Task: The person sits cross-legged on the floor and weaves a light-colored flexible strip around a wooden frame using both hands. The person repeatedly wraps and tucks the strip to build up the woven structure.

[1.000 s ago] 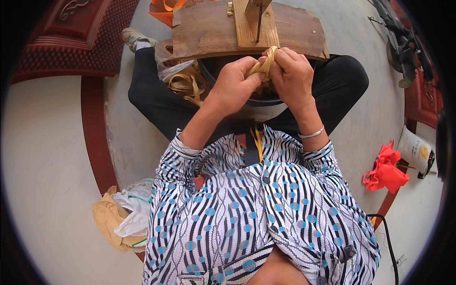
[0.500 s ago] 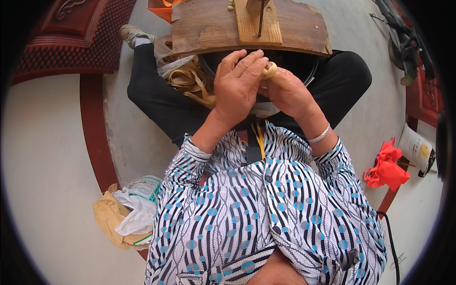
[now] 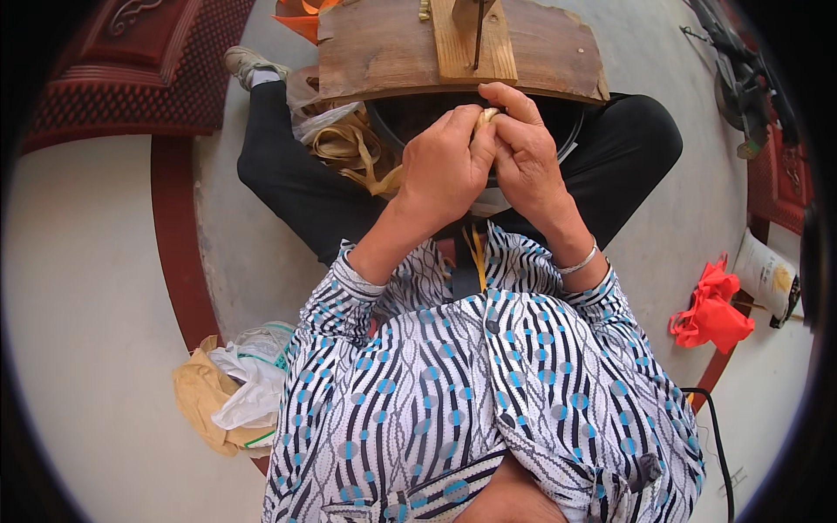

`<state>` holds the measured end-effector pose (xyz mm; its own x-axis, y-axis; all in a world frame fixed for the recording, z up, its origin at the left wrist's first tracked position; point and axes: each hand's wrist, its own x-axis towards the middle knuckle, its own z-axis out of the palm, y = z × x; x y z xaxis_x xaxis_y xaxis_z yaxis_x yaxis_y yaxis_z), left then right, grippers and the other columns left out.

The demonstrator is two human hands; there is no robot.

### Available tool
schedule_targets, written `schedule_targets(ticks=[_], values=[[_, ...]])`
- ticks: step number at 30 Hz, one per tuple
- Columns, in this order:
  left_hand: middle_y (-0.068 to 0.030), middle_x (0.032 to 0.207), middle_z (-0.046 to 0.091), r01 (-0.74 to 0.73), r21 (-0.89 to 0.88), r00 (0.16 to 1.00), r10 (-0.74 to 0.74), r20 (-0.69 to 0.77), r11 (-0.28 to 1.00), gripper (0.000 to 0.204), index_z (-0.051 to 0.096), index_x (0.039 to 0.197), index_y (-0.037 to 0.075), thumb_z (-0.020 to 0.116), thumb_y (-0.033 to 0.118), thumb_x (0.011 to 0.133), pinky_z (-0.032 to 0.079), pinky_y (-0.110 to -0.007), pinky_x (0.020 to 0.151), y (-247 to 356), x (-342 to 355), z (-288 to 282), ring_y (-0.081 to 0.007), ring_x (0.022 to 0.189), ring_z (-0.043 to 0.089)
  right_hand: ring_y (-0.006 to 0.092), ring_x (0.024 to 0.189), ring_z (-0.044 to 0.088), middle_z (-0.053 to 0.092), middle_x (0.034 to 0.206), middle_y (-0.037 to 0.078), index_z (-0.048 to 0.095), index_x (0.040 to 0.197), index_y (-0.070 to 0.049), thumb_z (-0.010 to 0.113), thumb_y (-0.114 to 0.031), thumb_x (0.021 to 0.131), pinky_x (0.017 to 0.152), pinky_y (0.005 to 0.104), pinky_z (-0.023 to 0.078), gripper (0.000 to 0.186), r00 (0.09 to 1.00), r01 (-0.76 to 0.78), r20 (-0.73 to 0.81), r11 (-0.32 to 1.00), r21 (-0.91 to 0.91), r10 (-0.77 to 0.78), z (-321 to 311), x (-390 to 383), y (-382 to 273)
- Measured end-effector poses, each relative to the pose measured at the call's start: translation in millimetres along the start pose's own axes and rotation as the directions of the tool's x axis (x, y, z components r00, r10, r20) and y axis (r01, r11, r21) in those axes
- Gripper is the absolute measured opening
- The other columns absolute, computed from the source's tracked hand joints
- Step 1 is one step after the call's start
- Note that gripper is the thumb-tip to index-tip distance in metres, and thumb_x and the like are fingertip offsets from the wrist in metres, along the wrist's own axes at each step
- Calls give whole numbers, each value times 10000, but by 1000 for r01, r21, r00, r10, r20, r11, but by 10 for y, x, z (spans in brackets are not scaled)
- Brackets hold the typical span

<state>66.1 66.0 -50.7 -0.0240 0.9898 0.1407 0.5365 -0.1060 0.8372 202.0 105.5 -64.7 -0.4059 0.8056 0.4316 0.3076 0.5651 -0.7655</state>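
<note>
My left hand [image 3: 440, 166] and my right hand [image 3: 534, 161] are together in front of the wooden board, both with curled fingers. Pinched between their fingertips is a small pale-yellow coil of strip [image 3: 486, 116], mostly covered by the fingers. The right index finger sticks out a little above it. Below the hands, between my knees, a black bucket [image 3: 573, 131] shows under the board's near edge. By my left knee lies a bundle of tan strips [image 3: 344, 146], partly in a clear plastic bag.
A brown wooden board [image 3: 375, 57] carries a lighter wood block [image 3: 475, 61] with an upright dark metal piece [image 3: 479, 33]. Several small pale pieces [image 3: 425, 10] lie beside the block. Brown and white bags [image 3: 214, 397] are at lower left; a red bag [image 3: 717, 309] and a white sack [image 3: 763, 272] are at right.
The right hand has turned and curled in, its index finger now raised near the board. The left fingers have folded down. The coil, seen as a ring before, is now largely covered.
</note>
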Motion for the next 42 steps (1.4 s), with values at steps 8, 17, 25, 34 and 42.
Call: schedule_targets(ticks=[8, 17, 25, 34, 42], values=[[17, 629, 482, 434, -732, 895, -341, 286, 525, 287, 595, 1070, 35, 443, 273, 1021, 251, -176, 428, 49, -98, -24, -28, 497, 382, 183, 1023, 589, 572, 1220, 78, 653, 930, 94, 569, 11, 901, 906, 278, 451, 122, 914, -281, -104, 795, 537, 393, -66, 250, 55], [-74, 704, 532, -271, 445, 937, 340, -80, 854, 177, 636, 1025, 64, 649, 86, 851, 428, -353, 526, -305, -248, -232, -251, 593, 548, 113, 985, 604, 661, 1114, 71, 658, 1113, -22, 625, -150, 935, 846, 244, 488, 222, 952, -241, -43, 826, 509, 304, -316, 251, 136], [-38, 729, 515, -441, 572, 825, 564, -46, 692, 235, 630, 969, 52, 656, 110, 742, 416, -324, 528, -263, -23, -176, -199, 632, 547, 115, 617, 582, 667, 741, 93, 630, 1051, 3, 673, -111, 870, 577, 254, 470, 218, 892, -385, 269, 923, 27, 364, -369, 131, -97], [-93, 709, 563, -288, 386, 953, 300, 31, 876, 114, 636, 916, 49, 639, 118, 825, 457, -369, 534, -211, -158, -36, -277, 634, 609, 305, 798, 646, 674, 882, 103, 628, 999, -51, 588, -9, 828, 731, 357, 532, 181, 966, -51, 235, 968, -247, 111, -194, 46, 54], [-47, 645, 563, 105, -196, 942, -34, 335, 975, 215, 642, 875, -11, 562, 175, 947, 419, -283, 542, -357, 15, -258, -119, 574, 503, 272, 793, 628, 649, 849, 85, 637, 980, -69, 675, -98, 812, 808, 367, 461, 175, 917, 92, 395, 992, -89, -50, -245, 115, -12]])
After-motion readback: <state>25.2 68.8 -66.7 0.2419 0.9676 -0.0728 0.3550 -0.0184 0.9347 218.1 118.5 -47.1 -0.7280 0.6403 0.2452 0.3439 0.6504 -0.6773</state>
